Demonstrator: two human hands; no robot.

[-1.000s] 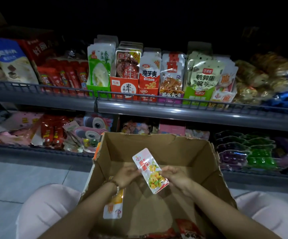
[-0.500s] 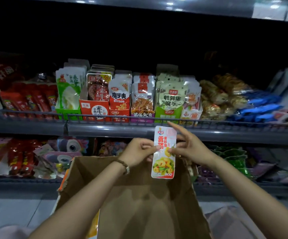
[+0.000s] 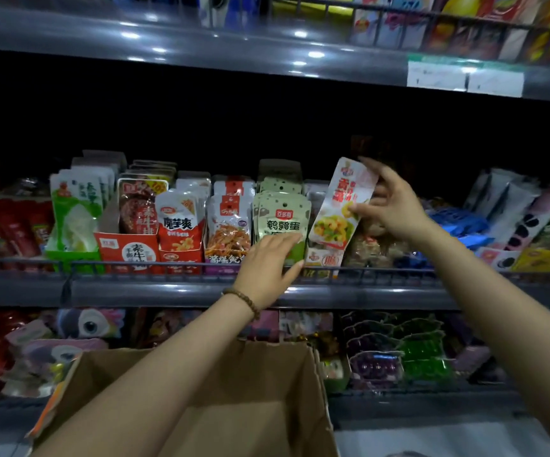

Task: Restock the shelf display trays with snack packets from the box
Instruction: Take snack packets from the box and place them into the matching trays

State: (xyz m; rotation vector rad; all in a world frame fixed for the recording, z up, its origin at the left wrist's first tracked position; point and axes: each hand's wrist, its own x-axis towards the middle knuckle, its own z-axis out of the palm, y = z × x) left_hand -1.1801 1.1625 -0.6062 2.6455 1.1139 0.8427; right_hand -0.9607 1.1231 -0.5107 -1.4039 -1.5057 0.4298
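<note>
My right hand (image 3: 390, 206) holds a white snack packet (image 3: 339, 209) with red lettering and a yellow-green food picture, tilted over the display tray (image 3: 324, 257) at the right end of the row on the middle shelf. My left hand (image 3: 268, 268) rests against the front of the pale green packets (image 3: 282, 214) in the neighbouring tray, fingers spread on them. The brown cardboard box (image 3: 250, 400) sits below, under my forearms; its contents are hidden.
A row of display trays (image 3: 128, 252) filled with packets lines the middle shelf behind a wire rail (image 3: 168, 267). Loose bagged snacks (image 3: 514, 209) lie to the right. The upper shelf edge (image 3: 267, 54) overhangs. Jelly cups (image 3: 399, 354) and toy packs (image 3: 69, 338) fill the lower shelf.
Both hands rose from the box to the middle shelf. My right hand carried the packet up and right to the end tray; my left hand let go of it and moved onto the green packets.
</note>
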